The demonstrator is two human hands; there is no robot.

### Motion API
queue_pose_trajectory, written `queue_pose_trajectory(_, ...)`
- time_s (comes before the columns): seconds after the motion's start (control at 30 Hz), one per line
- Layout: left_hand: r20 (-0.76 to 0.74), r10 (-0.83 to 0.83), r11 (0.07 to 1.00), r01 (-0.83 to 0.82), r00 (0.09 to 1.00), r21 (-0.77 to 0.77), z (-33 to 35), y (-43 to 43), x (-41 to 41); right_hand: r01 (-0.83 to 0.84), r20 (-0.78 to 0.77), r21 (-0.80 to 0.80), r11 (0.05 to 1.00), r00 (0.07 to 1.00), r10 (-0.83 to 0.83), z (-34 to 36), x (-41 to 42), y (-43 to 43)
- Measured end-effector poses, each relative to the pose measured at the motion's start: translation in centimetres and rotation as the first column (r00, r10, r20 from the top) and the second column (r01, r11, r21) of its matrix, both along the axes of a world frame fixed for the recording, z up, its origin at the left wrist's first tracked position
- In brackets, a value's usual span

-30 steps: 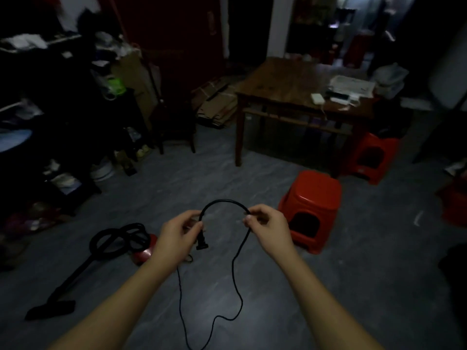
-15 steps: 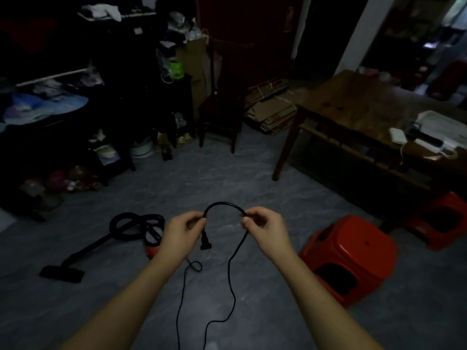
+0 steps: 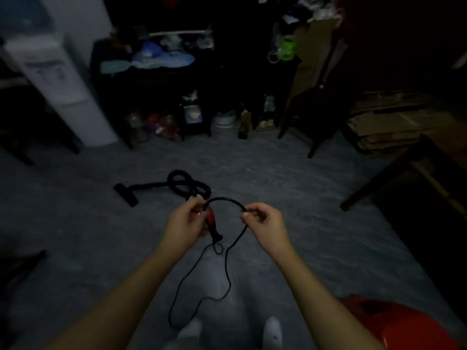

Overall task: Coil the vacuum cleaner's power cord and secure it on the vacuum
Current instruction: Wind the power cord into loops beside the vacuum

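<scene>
Both hands pinch the cord
Left hand [image 3: 185,224] and right hand [image 3: 265,223] grip the cord [image 3: 225,199] arched between them; plug [image 3: 216,234] points down.

Both bare forearms reach forward from the bottom edge, converging toward the middle. The left hand [image 3: 185,223] is curled into a loose fist, thumb and fingertips pinched together at its top. The right hand [image 3: 265,223] mirrors it, thumb pressed against the bent forefinger.
</scene>
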State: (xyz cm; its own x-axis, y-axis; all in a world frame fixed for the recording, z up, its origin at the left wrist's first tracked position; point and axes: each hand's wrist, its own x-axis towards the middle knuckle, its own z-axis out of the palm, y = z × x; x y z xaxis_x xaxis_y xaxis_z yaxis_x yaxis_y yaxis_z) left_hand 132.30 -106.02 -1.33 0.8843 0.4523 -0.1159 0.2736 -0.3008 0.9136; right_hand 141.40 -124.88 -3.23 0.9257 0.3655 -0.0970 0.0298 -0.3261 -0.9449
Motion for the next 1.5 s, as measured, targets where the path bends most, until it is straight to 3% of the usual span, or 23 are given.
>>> queue_pose_trajectory(0.23,-0.054,0.381,0.908,-0.384,0.923,-0.167,-2.2,-7.3,-3.5,-0.389,-0.129,-0.086,0.917,0.917,0.377,-5.2,1.4,-3.4)
queue_pose_trajectory(0.57,-0.197,0.584,0.747,-0.616,0.787,-0.249,-7.5,-10.5,-8.0,-0.571,-0.322,-0.105,0.814,0.794,0.515,-12.7,-1.0,-2.5)
queue_pose_trajectory(0.73,-0.263,0.607,0.698,-0.661,0.750,-0.274,-15.2,-9.8,-9.6,-0.564,-0.355,-0.129,0.816,0.795,0.493,-19.7,-1.9,-0.9)
queue_pose_trajectory(0.93,-0.303,0.639,0.605,-0.706,0.707,-0.370,-29.1,-8.5,-10.4,-0.553,-0.339,-0.162,0.818,0.809,0.480,-31.8,-2.7,-0.1)
queue_pose_trajectory(1.2,-0.286,0.671,0.564,-0.721,0.684,-0.402,-46.5,-7.4,-9.4,-0.443,-0.348,-0.025,0.896,0.844,0.408,-47.0,-2.4,0.8)
queue_pose_trajectory(1.37,-0.213,0.688,0.544,-0.687,0.694,-0.482,-53.4,-5.1,-6.6,-0.497,-0.259,-0.024,0.868,0.841,0.475,-54.6,0.0,2.9)
queue_pose_trajectory(1.5,-0.132,0.733,0.494,-0.656,0.667,-0.571,-57.0,-2.7,-4.0,-0.575,-0.113,-0.031,0.818,0.815,0.568,-56.9,3.3,7.3)
